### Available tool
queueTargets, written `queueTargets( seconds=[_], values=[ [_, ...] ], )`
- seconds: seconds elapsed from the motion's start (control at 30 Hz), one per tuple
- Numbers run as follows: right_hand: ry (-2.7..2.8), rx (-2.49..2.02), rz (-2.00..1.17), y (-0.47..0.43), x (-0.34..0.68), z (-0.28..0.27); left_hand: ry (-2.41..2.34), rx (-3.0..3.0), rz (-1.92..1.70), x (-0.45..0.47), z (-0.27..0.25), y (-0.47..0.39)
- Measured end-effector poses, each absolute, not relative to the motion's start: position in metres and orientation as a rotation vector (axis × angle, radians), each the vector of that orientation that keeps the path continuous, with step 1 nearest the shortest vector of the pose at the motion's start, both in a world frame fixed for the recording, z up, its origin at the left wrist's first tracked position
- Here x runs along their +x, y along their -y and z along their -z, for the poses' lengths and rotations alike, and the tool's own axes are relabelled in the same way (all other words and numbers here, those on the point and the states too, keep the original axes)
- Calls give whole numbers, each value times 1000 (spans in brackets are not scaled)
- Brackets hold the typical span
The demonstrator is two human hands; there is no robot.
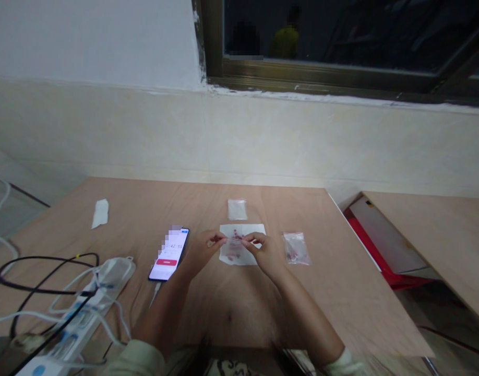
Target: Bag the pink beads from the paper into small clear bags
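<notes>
My left hand (pixel 206 247) and my right hand (pixel 266 254) face each other above a white sheet (pixel 227 258). Thumb and forefinger are pinched together on both. A faint thin line seems to run between the fingertips, too fine to name. Small red pieces (pixel 236 233) lie on or just over the sheet between my hands. To the right of my right hand is a clear plastic bag (pixel 296 248) with small reddish bits inside. Behind the sheet lies another small clear bag (pixel 237 209), whitish in look.
Left of my left hand, a lit phone (pixel 169 253) lies plugged into a cable. A white power strip (pixel 79 324) with tangled black and white cables takes up the left front. A scrap of white paper (pixel 100 213) sits at the back left. The table's right edge borders a gap.
</notes>
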State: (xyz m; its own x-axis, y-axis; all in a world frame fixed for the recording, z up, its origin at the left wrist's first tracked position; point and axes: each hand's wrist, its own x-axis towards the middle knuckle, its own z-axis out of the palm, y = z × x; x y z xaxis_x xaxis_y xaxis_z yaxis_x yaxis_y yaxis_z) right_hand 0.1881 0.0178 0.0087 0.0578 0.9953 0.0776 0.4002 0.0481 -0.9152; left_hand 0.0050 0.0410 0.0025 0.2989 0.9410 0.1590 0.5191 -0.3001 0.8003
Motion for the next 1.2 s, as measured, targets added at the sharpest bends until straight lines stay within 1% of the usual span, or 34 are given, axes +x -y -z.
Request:
queueTargets(
  seconds=[0.17,0.33,0.57,0.67,0.8,1.0,1.2],
  values=[
    [1445,-1474,-873,-16,187,-9,-1300,1888,-871,8,6,-38],
    [1385,-1460,-956,-19,190,-5,-1293,1855,-862,10,6,-40],
    [1254,-1450,-1043,-16,185,6,-1255,1930,-737,10,-1,-41],
    [1284,-1478,-1003,-15,183,6,-1302,1992,-766,10,1,-41],
    [1348,-1420,-1056,-15,182,2,-1291,2012,-795,11,3,-39],
    [1329,-1455,-894,-14,178,1,-1232,1967,-794,16,1,-35],
    [1284,-1358,-1123,-12,177,6,-1216,1992,-792,19,2,-35]
  ],
)
